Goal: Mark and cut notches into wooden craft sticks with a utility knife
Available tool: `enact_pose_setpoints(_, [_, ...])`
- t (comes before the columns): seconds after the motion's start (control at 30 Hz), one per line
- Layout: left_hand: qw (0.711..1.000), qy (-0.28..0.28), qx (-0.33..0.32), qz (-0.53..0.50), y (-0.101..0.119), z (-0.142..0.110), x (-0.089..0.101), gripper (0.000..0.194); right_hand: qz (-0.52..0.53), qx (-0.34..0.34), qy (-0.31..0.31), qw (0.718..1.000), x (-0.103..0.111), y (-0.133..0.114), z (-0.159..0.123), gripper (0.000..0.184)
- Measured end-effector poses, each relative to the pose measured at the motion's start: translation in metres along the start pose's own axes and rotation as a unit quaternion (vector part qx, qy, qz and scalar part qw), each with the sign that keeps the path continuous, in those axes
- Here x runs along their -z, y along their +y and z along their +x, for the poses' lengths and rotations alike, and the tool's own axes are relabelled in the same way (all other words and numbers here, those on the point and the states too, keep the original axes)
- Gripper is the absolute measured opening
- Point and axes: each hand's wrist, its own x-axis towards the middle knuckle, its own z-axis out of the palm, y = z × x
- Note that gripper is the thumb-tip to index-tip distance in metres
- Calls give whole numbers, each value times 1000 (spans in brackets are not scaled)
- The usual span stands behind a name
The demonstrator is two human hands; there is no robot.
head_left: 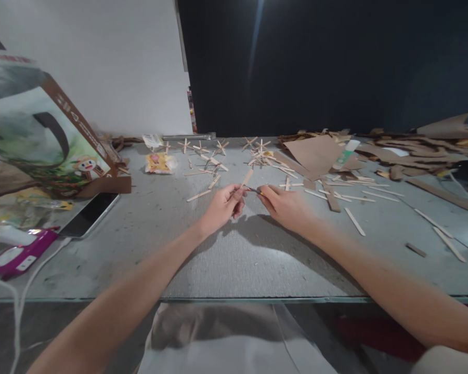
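My left hand (231,201) is closed on a wooden craft stick (247,177), which points up and away from the fingers. In my right hand (283,202) is a slim dark tool (254,190) with a bit of yellow by the fingertips; its tip reaches the fingers of my left hand. Its exact kind is too small to make out. Both hands are just above the grey table, close together. Beyond them lie several craft sticks crossed into star shapes (260,148). To the right, loose craft sticks (354,222) are scattered.
At the left are a large printed bag (58,135), a phone (89,214), a purple packet (25,254) and a white cable (35,267). Torn cardboard (315,156) and a green-white tube (346,155) lie at the back right. The table's front edge (234,299) runs near my body.
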Motion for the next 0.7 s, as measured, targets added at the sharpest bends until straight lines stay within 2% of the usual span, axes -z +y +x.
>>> enact_pose_setpoints(0.17, [999,-20,5,-24,-5,0,0,46,-33,-20,-67,997,-1,-5,3,31])
enact_pose_setpoints(0.3, [996,-46,17,-71,-7,-2,-3,41,-45,-8,-56,997,-1,-4,5,28])
enact_pose_setpoints(0.53, [990,-8,22,-139,-10,-4,-11,38,-25,38,-43,998,-6,10,6,26])
enact_pose_setpoints(0.7, [992,-24,16,-127,-11,-5,-9,45,-32,48,-43,997,-13,8,7,25])
